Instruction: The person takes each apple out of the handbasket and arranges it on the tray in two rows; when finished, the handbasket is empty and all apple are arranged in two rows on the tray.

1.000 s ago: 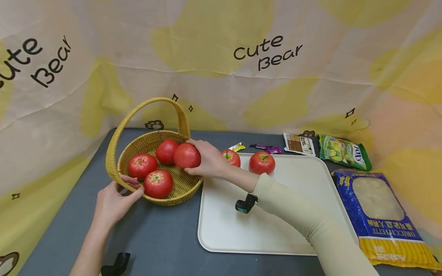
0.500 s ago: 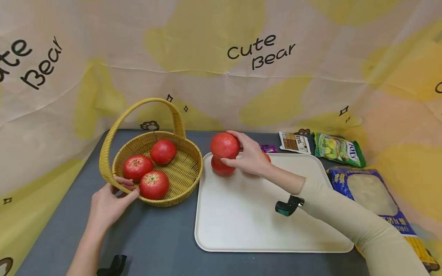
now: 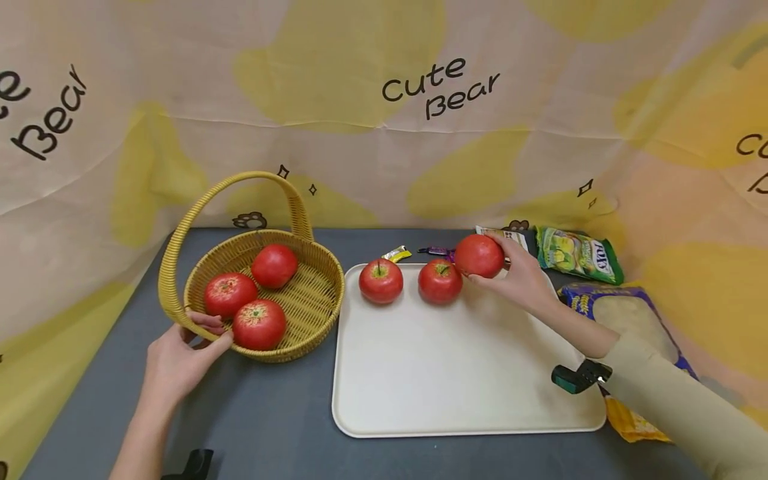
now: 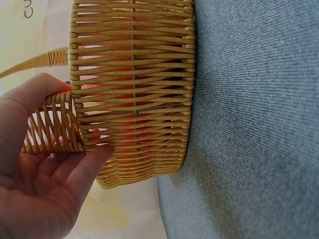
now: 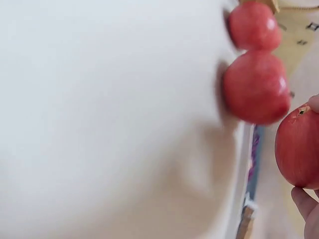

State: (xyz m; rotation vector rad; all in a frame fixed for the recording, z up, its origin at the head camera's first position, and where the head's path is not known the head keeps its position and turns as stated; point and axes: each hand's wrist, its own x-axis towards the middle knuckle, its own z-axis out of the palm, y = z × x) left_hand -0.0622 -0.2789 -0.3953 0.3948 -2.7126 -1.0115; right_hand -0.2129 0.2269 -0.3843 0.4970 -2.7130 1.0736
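Observation:
In the head view, my right hand (image 3: pixel 525 277) holds a red apple (image 3: pixel 479 256) above the back right part of the white tray (image 3: pixel 450 380). The right wrist view catches this apple (image 5: pixel 299 147) at its right edge, with fingertips against it. Two more apples stand on the tray: one apple (image 3: pixel 381 281) at its back left corner, another apple (image 3: pixel 441 281) beside it. My left hand (image 3: pixel 174 367) grips the yellow wicker basket (image 3: pixel 312 293) where handle meets rim. Thumb and fingers pinch the handle's base (image 4: pixel 52 122) in the left wrist view. Three apples (image 3: pixel 259 325) lie inside the basket.
Behind the tray lie a yellow wrapped candy (image 3: pixel 397 254) and purple wrappers (image 3: pixel 437 251). A green snack bag (image 3: pixel 579 255) lies at the back right, beside a partly hidden brown-and-white packet (image 3: pixel 510 237). A blue-and-yellow bag (image 3: pixel 636 320) lies right of the tray. A printed cloth (image 3: pixel 336 153) hangs behind.
My right hand has carried the apple from the basket rightward, past the two apples on the tray. My left hand keeps its grip on the basket. The view has turned slightly right.

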